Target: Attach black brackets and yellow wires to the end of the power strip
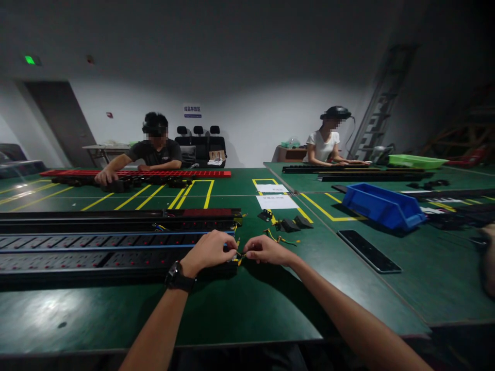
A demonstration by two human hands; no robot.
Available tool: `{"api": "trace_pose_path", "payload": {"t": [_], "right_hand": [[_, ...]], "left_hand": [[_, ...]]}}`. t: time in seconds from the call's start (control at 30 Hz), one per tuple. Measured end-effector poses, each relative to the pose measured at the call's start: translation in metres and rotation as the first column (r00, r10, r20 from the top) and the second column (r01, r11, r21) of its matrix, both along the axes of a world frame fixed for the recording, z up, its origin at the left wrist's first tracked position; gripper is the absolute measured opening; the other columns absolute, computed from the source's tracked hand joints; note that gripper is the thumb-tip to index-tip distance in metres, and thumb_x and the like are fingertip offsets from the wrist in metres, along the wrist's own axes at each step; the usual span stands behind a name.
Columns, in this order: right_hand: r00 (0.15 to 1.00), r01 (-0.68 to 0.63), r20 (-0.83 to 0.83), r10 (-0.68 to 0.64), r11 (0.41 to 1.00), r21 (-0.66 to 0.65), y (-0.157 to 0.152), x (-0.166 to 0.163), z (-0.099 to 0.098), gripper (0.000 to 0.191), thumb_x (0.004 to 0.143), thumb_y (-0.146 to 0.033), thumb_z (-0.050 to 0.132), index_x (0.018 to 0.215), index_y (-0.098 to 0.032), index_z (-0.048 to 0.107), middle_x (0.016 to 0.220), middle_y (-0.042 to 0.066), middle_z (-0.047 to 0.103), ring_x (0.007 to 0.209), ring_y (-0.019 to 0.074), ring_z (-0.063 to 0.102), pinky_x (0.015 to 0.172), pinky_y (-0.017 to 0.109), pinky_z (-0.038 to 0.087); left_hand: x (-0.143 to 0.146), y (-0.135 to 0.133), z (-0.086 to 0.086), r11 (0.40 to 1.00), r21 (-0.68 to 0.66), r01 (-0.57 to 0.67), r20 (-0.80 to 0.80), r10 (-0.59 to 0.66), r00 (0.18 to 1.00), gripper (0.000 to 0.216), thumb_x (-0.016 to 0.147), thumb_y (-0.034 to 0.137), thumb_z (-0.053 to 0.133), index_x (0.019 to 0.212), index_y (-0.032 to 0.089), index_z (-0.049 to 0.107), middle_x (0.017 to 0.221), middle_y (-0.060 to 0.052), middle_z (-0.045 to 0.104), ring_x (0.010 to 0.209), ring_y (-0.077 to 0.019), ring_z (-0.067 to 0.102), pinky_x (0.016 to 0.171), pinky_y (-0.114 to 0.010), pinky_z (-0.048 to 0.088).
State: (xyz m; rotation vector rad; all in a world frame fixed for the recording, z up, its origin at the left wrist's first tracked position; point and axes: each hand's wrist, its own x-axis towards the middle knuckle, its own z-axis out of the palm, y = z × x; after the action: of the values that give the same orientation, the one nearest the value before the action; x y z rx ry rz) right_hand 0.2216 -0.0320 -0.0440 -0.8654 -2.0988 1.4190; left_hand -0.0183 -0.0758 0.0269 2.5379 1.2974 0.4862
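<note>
My left hand (pixel 211 251), with a black watch on its wrist, is closed at the right end of a long black power strip (pixel 96 252) that lies across the green table. My right hand (pixel 266 251) is closed just to the right of it. Both pinch thin yellow-green wires (pixel 238 257) that come out of the strip's end. Further strips (pixel 116 219) lie side by side behind the first one.
Loose wires (pixel 284 238) and small black end caps (pixel 296 223) lie behind my right hand. A blue bin (pixel 381 205), a flat black panel (pixel 369 251) and white papers (pixel 275 201) are to the right. Two other people work at the far side, one by a red strip (pixel 135 173).
</note>
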Motion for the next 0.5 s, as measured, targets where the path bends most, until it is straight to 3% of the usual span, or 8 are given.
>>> {"api": "trace_pose_path", "payload": {"t": [0.3,0.5], "right_hand": [[0.998,0.056,0.036,-0.058,0.997,0.05,-0.0009,-0.0041,-0.0081,0.036,0.081,-0.049,0.071,0.092,-0.015,0.07,0.071,0.0,0.061,0.058,0.0111,0.056,0.042,0.017,0.039],[0.998,0.067,0.016,-0.068,0.997,0.036,-0.0025,-0.0054,-0.0069,0.038,0.08,-0.05,0.072,0.092,-0.014,0.07,0.069,0.0,0.061,0.056,0.011,0.055,0.042,0.018,0.04]], "left_hand": [[0.0057,-0.0021,-0.0007,0.999,0.04,-0.006,-0.099,0.01,0.995,0.02,0.085,0.028,0.06,0.089,0.023,0.079,0.089,-0.002,0.079,0.08,-0.0179,0.071,0.069,-0.025,0.043],[0.0084,-0.0054,-0.001,0.989,0.15,-0.006,-0.146,0.028,0.989,0.018,0.085,0.023,0.06,0.083,0.023,0.078,0.081,-0.003,0.078,0.077,-0.0181,0.07,0.067,-0.025,0.041]]}}
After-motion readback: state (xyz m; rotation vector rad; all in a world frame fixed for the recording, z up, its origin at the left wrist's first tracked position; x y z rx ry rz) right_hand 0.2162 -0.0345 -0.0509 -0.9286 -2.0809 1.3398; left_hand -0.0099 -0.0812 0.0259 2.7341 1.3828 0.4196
